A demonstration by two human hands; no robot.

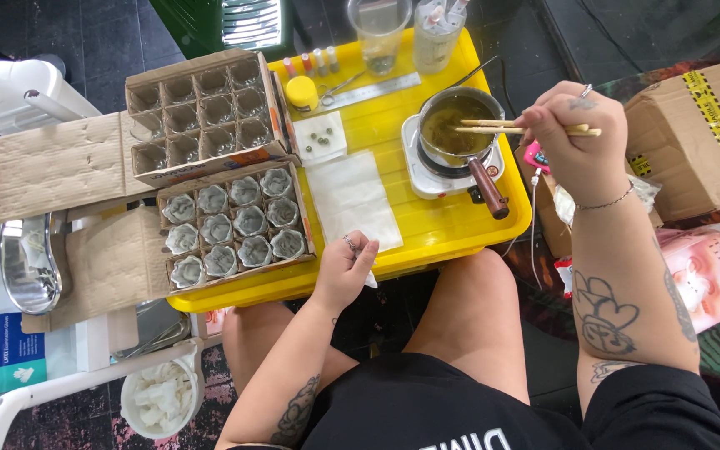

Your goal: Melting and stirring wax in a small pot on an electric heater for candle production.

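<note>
While the right hand (578, 137) closes around a pair of wooden chopsticks (502, 127) whose tips reach over the small pot (460, 125) of murky liquid, the left hand (345, 267) curls on the near edge of the yellow tray (452, 225), pinching a white tissue (370, 279) mostly hidden beneath it. The pot sits on a small white hotplate (427, 175) at the tray's right, its contents hard to make out, and two divided cardboard boxes (231, 225) lie left.

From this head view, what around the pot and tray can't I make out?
- Chopstick tips: lost in the pot's murky liquid.
- Right hand's grip: fingers curled away from the camera.
- White piece under the left hand: mostly covered by it.
- Cups at the yellow tray's far end: cut off by the top edge.
</note>
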